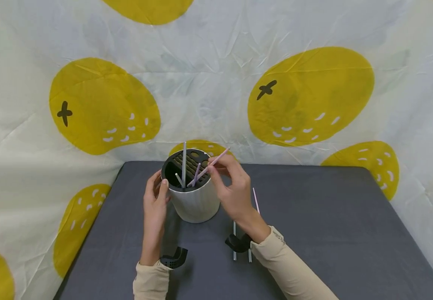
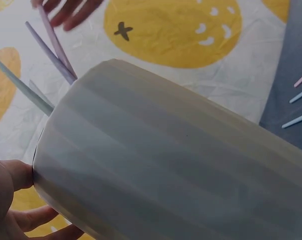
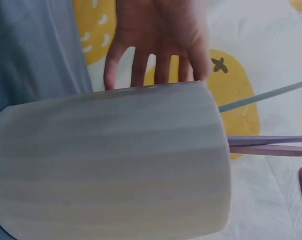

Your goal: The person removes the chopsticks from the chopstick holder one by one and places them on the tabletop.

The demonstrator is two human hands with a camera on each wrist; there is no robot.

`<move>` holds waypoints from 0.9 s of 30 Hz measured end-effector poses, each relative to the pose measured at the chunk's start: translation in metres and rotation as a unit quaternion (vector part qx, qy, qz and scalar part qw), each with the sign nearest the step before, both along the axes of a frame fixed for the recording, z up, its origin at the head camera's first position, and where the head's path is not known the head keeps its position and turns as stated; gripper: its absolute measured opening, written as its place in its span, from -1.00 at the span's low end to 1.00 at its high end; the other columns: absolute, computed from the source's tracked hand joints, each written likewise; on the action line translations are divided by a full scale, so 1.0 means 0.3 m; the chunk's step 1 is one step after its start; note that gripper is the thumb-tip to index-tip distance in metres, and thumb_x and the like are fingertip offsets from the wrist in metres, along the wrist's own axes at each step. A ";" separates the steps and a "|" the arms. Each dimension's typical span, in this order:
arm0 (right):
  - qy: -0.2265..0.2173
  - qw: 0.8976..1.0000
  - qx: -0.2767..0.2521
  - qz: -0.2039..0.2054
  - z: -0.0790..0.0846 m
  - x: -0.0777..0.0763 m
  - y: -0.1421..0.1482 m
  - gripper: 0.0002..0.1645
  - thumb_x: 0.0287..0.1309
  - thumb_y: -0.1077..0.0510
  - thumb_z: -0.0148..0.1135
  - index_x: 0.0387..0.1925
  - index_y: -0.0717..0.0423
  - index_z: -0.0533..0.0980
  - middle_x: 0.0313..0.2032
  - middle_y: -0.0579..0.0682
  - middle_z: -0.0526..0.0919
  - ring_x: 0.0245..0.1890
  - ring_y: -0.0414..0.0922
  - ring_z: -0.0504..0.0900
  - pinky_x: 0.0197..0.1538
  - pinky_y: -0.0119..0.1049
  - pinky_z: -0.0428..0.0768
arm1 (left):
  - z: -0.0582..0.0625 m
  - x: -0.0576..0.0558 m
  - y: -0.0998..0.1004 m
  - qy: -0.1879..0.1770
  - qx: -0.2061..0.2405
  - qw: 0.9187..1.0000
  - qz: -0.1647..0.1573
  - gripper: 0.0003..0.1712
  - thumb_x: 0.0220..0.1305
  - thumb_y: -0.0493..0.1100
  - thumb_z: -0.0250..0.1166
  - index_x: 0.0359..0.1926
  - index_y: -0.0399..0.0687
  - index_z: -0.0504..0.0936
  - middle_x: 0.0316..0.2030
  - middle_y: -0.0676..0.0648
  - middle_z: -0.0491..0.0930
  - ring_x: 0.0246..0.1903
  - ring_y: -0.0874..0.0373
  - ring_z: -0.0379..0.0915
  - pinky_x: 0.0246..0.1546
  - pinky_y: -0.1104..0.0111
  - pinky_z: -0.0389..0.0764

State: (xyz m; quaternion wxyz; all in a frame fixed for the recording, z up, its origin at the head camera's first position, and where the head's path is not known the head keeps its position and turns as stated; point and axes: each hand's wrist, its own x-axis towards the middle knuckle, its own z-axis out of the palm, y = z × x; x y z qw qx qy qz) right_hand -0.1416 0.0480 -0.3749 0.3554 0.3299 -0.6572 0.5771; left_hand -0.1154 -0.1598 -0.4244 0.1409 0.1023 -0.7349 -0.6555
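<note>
A whitish, ribbed utensil holder (image 1: 195, 208) with a black slotted insert (image 1: 192, 160) stands upright on the table. My left hand (image 1: 155, 200) grips its left side, thumb at the rim and fingers spread along the wall. Between thumb and fingertips, my right hand (image 1: 233, 187) pinches a pink chopstick (image 1: 222, 155), which slants down into the holder's opening. A purple chopstick (image 1: 196, 173) leans close beside it. Also in the holder are a tall grey-blue chopstick (image 1: 184, 162) and a pale one (image 1: 179, 179) that sticks out less. Their lower ends are hidden inside.
Under and beside my right wrist, a pink chopstick (image 1: 256, 201) and two pale chopsticks (image 1: 235, 255) lie on the dark grey table (image 1: 321, 233). Behind the table hangs a white cloth (image 1: 205, 96) with yellow fruit shapes. Black bands (image 1: 175, 258) sit on both wrists.
</note>
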 end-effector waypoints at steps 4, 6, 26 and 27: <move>-0.007 0.995 -0.094 0.027 0.008 -0.002 0.019 -0.67 0.22 0.58 0.27 0.02 0.50 0.51 -0.12 0.28 0.64 -0.24 -0.02 0.76 -0.10 -0.25 0.77 | 0.002 -0.010 0.002 0.002 -0.004 1.000 0.001 -0.40 0.61 0.14 0.10 0.54 0.18 0.31 0.51 -0.04 0.31 0.48 -0.03 0.26 0.33 -0.22 0.42; -0.025 0.989 -0.141 0.039 0.008 -0.004 0.028 -0.72 0.31 0.52 0.23 0.03 0.57 0.46 -0.12 0.17 0.65 -0.25 -0.07 0.75 -0.13 -0.21 0.78 | -0.001 -0.010 0.003 -0.001 -0.004 1.000 0.005 -0.40 0.61 0.14 0.10 0.54 0.17 0.31 0.51 -0.05 0.32 0.48 -0.02 0.27 0.33 -0.21 0.43; -0.297 0.896 -0.331 0.007 -0.149 -0.062 0.219 -0.69 0.50 0.18 0.19 0.10 0.32 0.55 -0.23 0.02 0.56 -0.30 -0.15 0.55 -0.30 -0.42 0.67 | 0.007 -0.001 0.002 -0.005 -0.009 1.000 0.007 -0.39 0.61 0.14 0.10 0.55 0.16 0.30 0.49 -0.09 0.33 0.47 -0.04 0.27 0.33 -0.21 0.42; -0.308 0.895 -0.323 -0.003 -0.163 -0.061 0.230 -0.69 0.50 0.17 0.20 0.10 0.31 0.57 -0.25 0.00 0.58 -0.32 -0.16 0.55 -0.32 -0.44 0.66 | 0.008 0.000 0.002 -0.004 -0.008 1.000 0.006 -0.39 0.61 0.13 0.10 0.55 0.16 0.29 0.49 -0.09 0.33 0.47 -0.04 0.27 0.34 -0.21 0.42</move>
